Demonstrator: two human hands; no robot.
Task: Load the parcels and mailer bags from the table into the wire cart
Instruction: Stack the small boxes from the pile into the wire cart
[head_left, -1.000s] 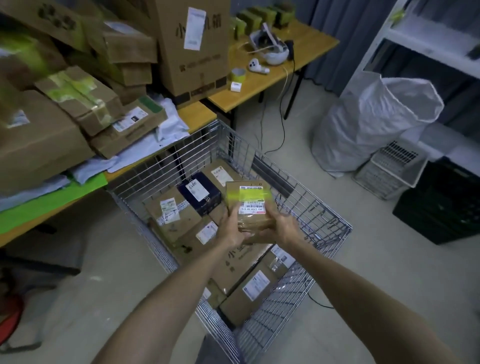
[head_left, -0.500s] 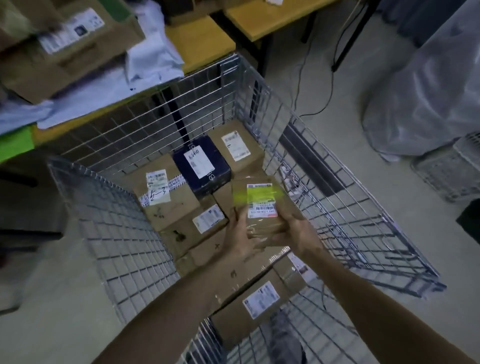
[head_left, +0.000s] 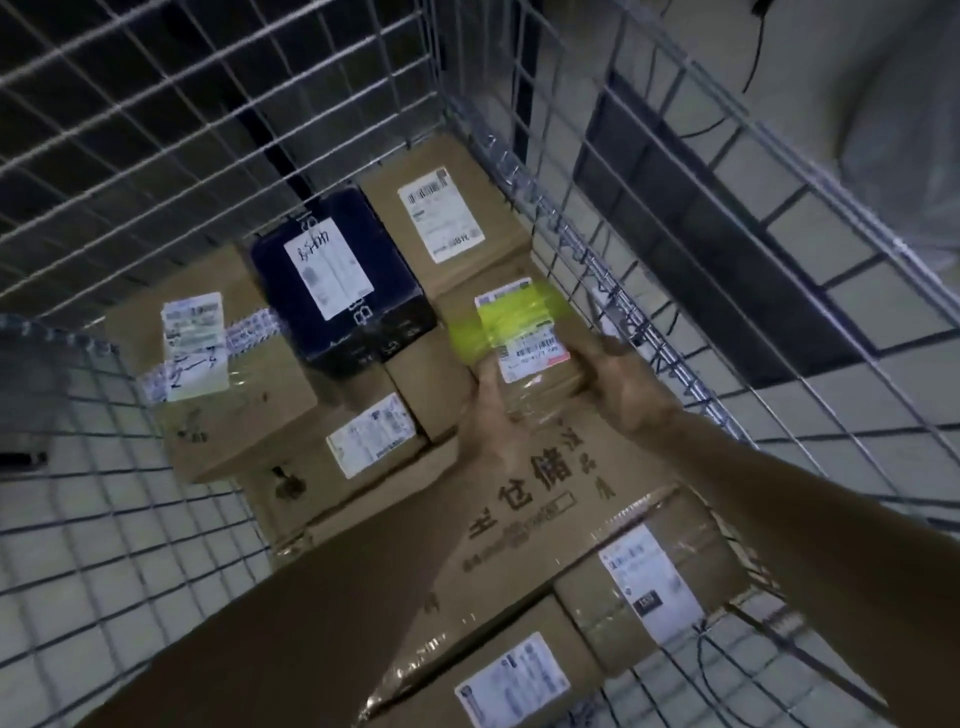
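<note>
Both hands have carried the small taped box (head_left: 524, 332) down from above the rim to deep inside the wire cart (head_left: 727, 218). It now sits low beside the right wall, just next to the dark blue box (head_left: 337, 280) and in front of a labelled brown box (head_left: 441, 213). Left hand (head_left: 493, 410) and right hand (head_left: 623, 384) grip its near sides, fingers curled round it. Whether it rests on the printed carton (head_left: 545, 499) cannot be told. Judgement: placement nearly done; release is next, then more parcels.
</note>
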